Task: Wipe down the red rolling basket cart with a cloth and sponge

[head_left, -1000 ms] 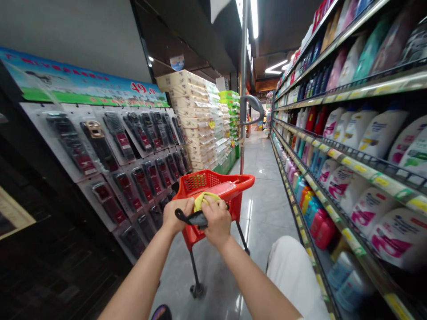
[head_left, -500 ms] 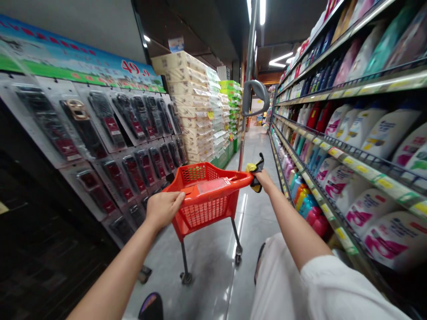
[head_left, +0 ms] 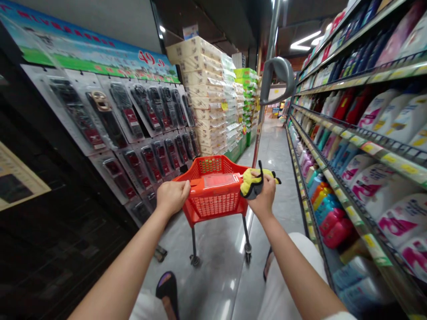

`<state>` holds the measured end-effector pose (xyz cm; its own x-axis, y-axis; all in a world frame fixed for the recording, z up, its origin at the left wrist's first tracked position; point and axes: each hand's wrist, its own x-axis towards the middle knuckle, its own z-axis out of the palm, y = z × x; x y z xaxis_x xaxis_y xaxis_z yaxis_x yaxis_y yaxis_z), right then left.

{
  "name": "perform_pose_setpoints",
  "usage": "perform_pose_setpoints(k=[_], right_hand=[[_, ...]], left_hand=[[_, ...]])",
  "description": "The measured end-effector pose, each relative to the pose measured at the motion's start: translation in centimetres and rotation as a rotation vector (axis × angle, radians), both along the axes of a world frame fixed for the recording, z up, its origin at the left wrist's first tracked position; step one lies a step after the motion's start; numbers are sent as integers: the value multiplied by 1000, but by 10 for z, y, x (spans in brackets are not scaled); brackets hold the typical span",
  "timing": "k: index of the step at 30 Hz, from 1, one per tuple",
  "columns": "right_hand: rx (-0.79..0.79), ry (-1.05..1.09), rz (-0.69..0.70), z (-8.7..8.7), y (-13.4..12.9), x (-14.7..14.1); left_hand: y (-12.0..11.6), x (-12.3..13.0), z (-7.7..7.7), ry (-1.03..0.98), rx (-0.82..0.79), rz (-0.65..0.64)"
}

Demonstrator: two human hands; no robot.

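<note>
A small red shopping cart (head_left: 216, 206) with a basket-like body, thin grey legs and casters stands in front of me. My left hand (head_left: 171, 198) is closed round the left end of its red handle. At the handle's right end, my right hand (head_left: 263, 195) has its fingers wrapped round a yellow and grey cloth item (head_left: 251, 182) with black edging, which lies against the handle. A clear label holder (head_left: 220, 179) sits on the handle between the hands. The little of the basket's inside that shows is red mesh.
Hanging packaged belts (head_left: 125, 111) line the left wall, with stacked cartons (head_left: 207, 89) beyond. A metal pole with a grey loop handle (head_left: 278, 82) rises past the cart. Shelves of bottles (head_left: 370, 178) run along the right. Grey floor (head_left: 213, 275) lies underneath.
The view has shifted, and the shelves and cartons appear further right. My right hand has moved inward over the handle's end, and more of the yellow cloth item shows. My left hand keeps its grip.
</note>
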<state>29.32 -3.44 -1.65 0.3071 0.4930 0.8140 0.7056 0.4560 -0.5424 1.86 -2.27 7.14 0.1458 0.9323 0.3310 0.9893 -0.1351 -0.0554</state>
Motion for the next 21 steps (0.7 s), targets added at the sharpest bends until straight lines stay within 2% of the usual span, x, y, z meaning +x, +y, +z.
perform_pose_setpoints(k=[2, 4, 9, 12, 14, 17, 21], right_hand=[[40, -81, -36, -3, -13, -22], [47, -153, -15, -3, -21, -45], [-14, -216, 2, 1, -27, -103], [5, -348, 65, 1, -27, -118], [48, -432, 116, 1, -26, -108], [76, -403, 125, 3, -20, -66], [-21, -155, -60, 5, -9, -18]], left_hand=[[-2, 5, -1, -21, 2, 0], [-3, 8, -2, -41, 2, -16], [-5, 11, -2, -150, -38, -104], [-7, 9, -1, -181, -83, -120], [-8, 6, 0, -203, -97, -119], [-9, 2, 1, -241, -109, -130], [-7, 4, 4, -280, -149, -138]])
